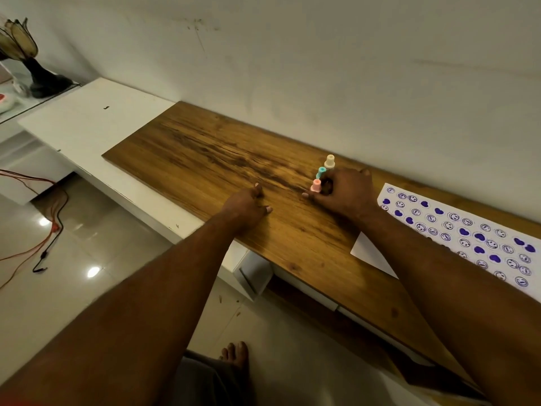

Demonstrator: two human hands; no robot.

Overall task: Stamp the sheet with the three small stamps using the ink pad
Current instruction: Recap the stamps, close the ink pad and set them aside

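my right hand (342,191) curls beside the pink stamp (316,185), grip unclear; my left hand (248,205) rests loosely curled, empty, mid-frame on the wooden top (190,153).

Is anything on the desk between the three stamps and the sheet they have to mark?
Only the right hand, resting beside the pink stamp, teal stamp and cream stamp; beyond it, the wood toward the sheet looks bare.
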